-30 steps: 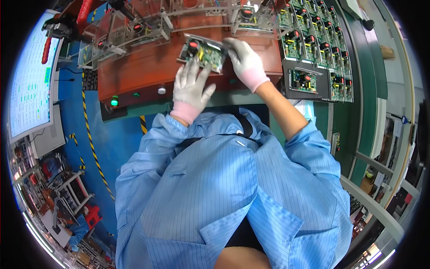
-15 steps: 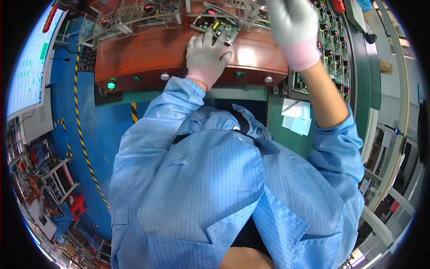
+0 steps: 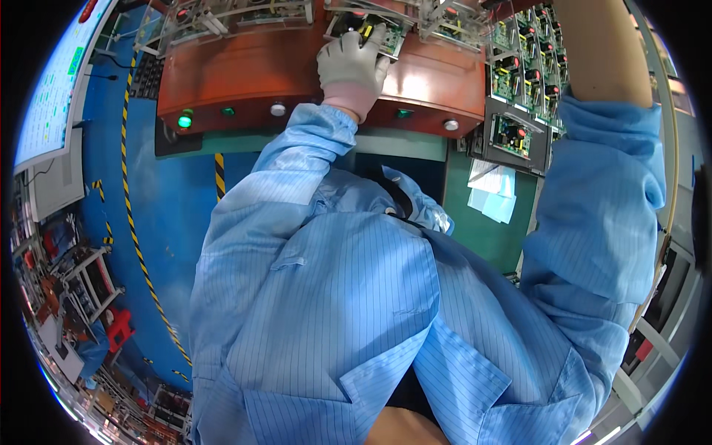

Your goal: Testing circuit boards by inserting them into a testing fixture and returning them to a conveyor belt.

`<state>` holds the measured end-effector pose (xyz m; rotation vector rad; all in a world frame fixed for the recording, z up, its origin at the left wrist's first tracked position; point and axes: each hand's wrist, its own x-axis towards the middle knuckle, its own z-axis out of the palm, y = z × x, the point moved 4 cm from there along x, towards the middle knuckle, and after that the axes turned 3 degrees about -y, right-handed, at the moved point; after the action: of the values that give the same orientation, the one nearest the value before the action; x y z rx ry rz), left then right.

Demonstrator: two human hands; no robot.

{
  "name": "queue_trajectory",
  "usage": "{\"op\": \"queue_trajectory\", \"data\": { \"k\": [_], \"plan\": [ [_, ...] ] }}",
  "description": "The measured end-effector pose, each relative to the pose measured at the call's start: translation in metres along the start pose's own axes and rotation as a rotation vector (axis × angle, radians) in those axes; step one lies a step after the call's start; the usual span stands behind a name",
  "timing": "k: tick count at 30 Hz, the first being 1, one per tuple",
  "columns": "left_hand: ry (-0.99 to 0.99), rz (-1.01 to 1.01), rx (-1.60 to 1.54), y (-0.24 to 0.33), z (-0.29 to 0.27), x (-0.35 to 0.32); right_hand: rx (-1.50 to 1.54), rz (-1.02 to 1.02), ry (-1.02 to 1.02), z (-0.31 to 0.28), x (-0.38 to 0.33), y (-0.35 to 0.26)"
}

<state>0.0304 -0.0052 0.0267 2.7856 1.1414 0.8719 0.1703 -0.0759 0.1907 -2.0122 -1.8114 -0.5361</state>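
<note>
My left hand (image 3: 350, 70), in a pale grey glove with a pink cuff, reaches onto a green circuit board (image 3: 391, 46) near the top of the view. Its fingers lie apart over the board's left part, and the thumb sticks out to the right. The fingers hide part of the board, which carries dark and yellow components. Below it is a red-brown bench fixture (image 3: 423, 85) with clear plastic frames on top. My right hand is beyond the top edge; only the bare right forearm (image 3: 604, 52) and blue sleeve show.
A dark tray (image 3: 498, 159) with several circuit boards stands right of the fixture. Papers (image 3: 492, 194) lie on the green surface. The fixture's front has a lit green button (image 3: 185, 121). A keyboard (image 3: 146, 78) and a screen (image 3: 55, 89) are at left.
My right hand has moved up and right, out of view, uncovering the boards in the tray. My left hand has shifted slightly up and right on the board.
</note>
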Motion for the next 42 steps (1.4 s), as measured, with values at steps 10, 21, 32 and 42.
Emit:
{"op": "queue_trajectory", "data": {
  "k": [10,21,32,42],
  "plan": [
    [0.041,-0.03,-0.009,-0.003,0.017,0.022,0.032,-0.097,0.044,0.007,0.002,0.005],
    [0.114,0.051,0.07,-0.025,0.062,0.007,0.074,-0.146,0.061,0.04,-0.003,0.03],
    [0.137,0.05,0.045,-0.02,0.05,0.007,0.136,-0.205,0.11,0.053,-0.005,0.029],
    [0.155,0.072,0.058,-0.02,0.046,0.007,0.184,-0.263,0.179,0.05,0.004,0.022]
  ]
}}
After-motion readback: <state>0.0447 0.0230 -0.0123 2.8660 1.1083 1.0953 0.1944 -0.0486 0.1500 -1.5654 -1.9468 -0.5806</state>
